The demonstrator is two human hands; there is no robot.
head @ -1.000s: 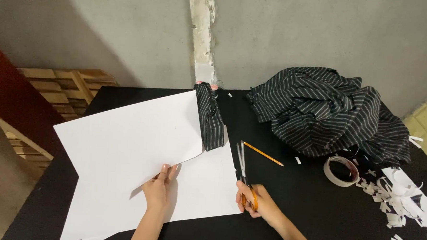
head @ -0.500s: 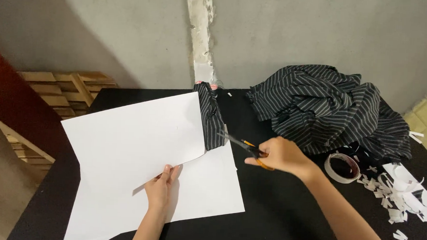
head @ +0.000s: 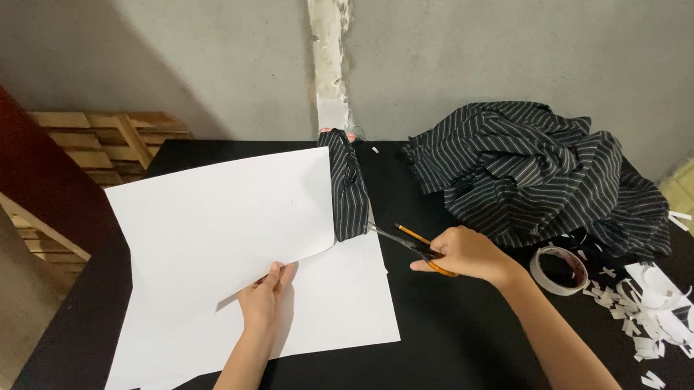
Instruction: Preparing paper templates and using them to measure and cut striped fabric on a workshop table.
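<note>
Scissors (head: 407, 243) have swung toward the striped fabric strip (head: 349, 189); right hand (head: 465, 255) hides their handles, fingers clenched. Left hand (head: 263, 299) pinches the lifted paper sheet (head: 221, 221); black table (head: 465, 340) beyond lies bare.

Smooth matt white paper sheet (head: 228, 237) bends under the left hand (head: 263, 304). The right hand (head: 465, 255) grips scissors (head: 411, 246), dark metal blades with a dull sheen, orange plastic handles. The folded striped strip (head: 349, 189) is soft woven cloth, like the crumpled striped cloth heap (head: 531, 172) at the tabletop's far right corner. The black tabletop (head: 465, 340) looks matt; the tape roll (head: 560, 269) slightly glossy.
</note>
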